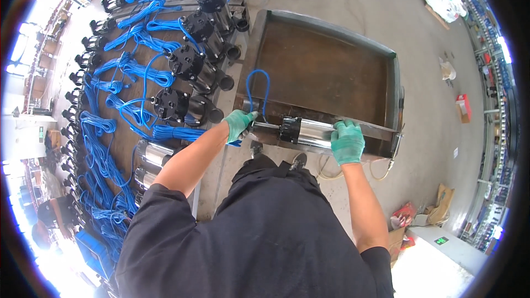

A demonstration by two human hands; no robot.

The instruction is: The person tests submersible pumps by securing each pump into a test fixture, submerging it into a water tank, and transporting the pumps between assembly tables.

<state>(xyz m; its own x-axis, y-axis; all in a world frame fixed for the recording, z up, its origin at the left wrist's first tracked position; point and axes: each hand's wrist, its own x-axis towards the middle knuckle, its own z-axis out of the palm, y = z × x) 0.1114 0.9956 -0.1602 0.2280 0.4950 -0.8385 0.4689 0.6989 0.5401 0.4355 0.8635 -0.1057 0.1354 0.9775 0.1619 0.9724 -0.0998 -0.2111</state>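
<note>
while right hand (348, 142) clasps steel cylinder (317, 133) | left hand (239, 124), curled, holds rod (267, 126)

Shirt (276, 232): black, plain over its visible surface. Sleeves (160, 207): short, loose, joined to the shirt at either side. Gloves (348, 152): thin, green, wrinkled, wrist-length; fitted to left hand (238, 124) and right hand (348, 141), beyond the shirt sleeves. Shoes (300, 159): dark, partly visible past the shirt's front edge.

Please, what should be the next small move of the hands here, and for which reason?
Perhaps steady the steel cylinder with the right hand, which touches it: the round body lies along the near side of the metal tray, and the left hand is at the thin rod on its other end.
</note>
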